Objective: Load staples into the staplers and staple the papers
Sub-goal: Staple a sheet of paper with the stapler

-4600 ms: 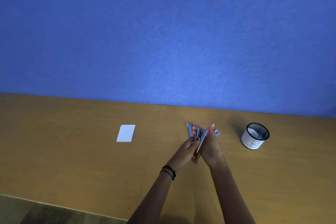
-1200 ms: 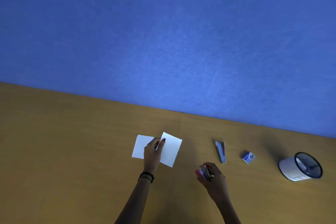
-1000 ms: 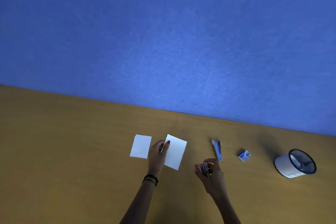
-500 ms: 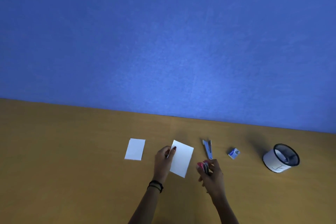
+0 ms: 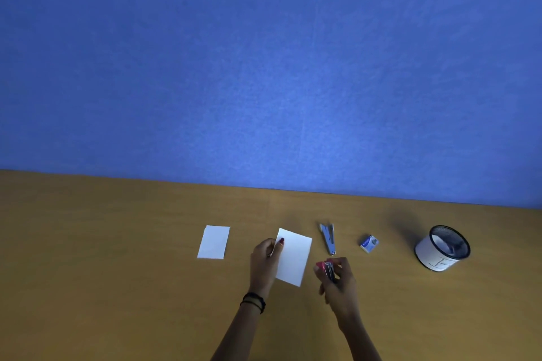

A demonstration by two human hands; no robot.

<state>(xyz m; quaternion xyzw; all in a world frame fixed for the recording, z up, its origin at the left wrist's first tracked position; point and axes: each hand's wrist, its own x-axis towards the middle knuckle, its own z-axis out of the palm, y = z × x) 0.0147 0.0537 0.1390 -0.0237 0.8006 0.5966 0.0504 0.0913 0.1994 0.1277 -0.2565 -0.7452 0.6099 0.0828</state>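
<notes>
My left hand [image 5: 264,261] pinches the left edge of a small white paper [image 5: 294,258], thumb on top, holding it just over the wooden table [image 5: 117,258]. My right hand [image 5: 337,278] is closed around a pink stapler [image 5: 327,269], whose nose points toward the paper's right edge, a short gap away. A second white paper [image 5: 214,242] lies flat to the left. A blue stapler [image 5: 328,238] lies on the table just beyond my right hand. A small blue staple box [image 5: 369,243] sits to its right.
A round black mesh cup with a white label [image 5: 443,248] stands at the far right. A blue wall [image 5: 264,67] rises along the table's back edge. My left wrist wears dark bands [image 5: 253,301].
My left hand has drawn one paper off the other and carried it rightward. My right hand with the pink stapler stays near it. Much earlier, both hands held the staplers together.
</notes>
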